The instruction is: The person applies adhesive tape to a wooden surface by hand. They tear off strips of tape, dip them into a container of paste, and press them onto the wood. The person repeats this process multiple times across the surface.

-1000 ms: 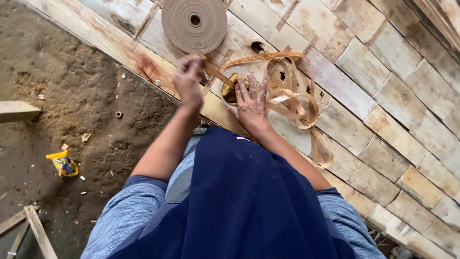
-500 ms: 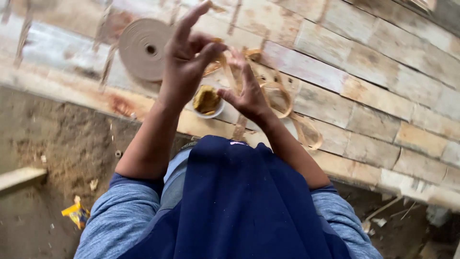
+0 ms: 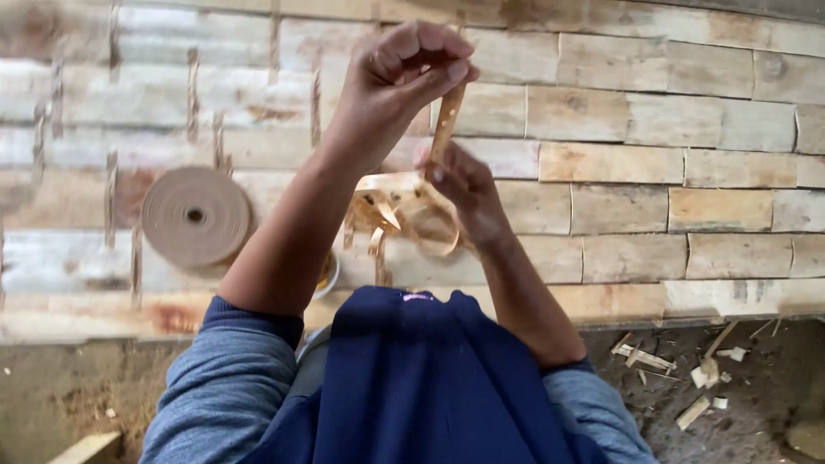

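- The left hand [image 3: 404, 73] has risen well above the desk since a moment ago, its grip pinched shut on the upper end of a thin tan wooden veneer strip [image 3: 447, 125].
- The right hand [image 3: 460, 185] has followed, its grip closed on the strip just below the left.
- The strip now hangs taut between both grips; beneath them it trails into loose pale curls [image 3: 400, 215].
- A flat brown coiled roll of tape [image 3: 196, 216] lies lower left on the pale plank desk [image 3: 653, 172].

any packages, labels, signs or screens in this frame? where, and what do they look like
No signs or screens, no clear package.
Small patch: on the dark blue garment at the neckline, low centre; tiny, pinkish white; may be a label, too small to tell.
Roll of tape: unlabelled, flat on the wooden board surface, left of the left hand; round, plain brown.
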